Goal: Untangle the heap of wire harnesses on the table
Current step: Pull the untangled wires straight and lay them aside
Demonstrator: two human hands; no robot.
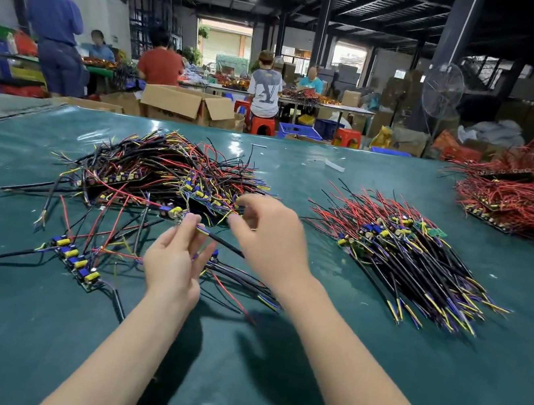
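Both hands work at the near edge of the heap (166, 170); as I read it, the step in hand is drawing one piece free of the tangle. My left hand (173, 264) is raised with its fingertips (188, 223) pinched on a single harness (218, 241) close to its small board end; the black lead of that piece runs off to the right, beneath my right hand (270, 237). That hand is motion-blurred, fingers curled with thumb and forefinger near each other just beside the heap's edge; whether it nips a wire or closes on nothing I cannot tell.

Next, I judge, the right hand needs to follow the lead and lift the crossing red and black wires off it while the left keeps hold of the board end; a straight tug would likely drag neighbours along.

Outward: the heap lies on the table (231, 387) left of centre, with loose leads and a board strip (76, 262) spilled toward me; a combed bundle (406, 258) lies well apart on the right; a red pile (518, 205) sits beyond that at the far right.
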